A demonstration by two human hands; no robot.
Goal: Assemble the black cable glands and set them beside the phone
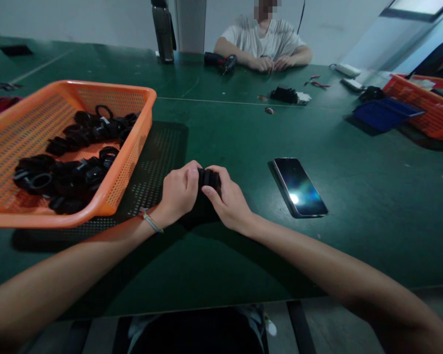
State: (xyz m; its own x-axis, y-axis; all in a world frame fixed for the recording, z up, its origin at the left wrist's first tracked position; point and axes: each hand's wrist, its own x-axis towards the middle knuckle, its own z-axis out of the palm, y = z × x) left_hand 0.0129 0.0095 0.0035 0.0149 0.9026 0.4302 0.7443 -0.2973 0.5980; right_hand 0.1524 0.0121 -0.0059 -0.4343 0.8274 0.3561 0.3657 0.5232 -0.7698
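Note:
Between my two hands, over the green table point(239, 265), is a small black ribbed part point(208, 179); its exact kind does not show. My left hand point(180, 191) is closed on its left end, the thumb lying along the top. With thumb and fingers, my right hand point(229, 199) grips its right side. Left of my hands stands an orange perforated basket point(133, 162). Inside it lie two heaps of black plastic parts point(74, 177), some with round ring openings. A phone point(300, 187) lies face up to the right of my right hand.
Across the table sits a person point(266, 42) with both hands on the tabletop, beside a power drill point(221, 61). A dark bottle point(164, 32) stands at the back. Far right are a blue tray point(386, 114) and another orange basket point(424, 108). Black and white parts point(290, 95) lie mid-table.

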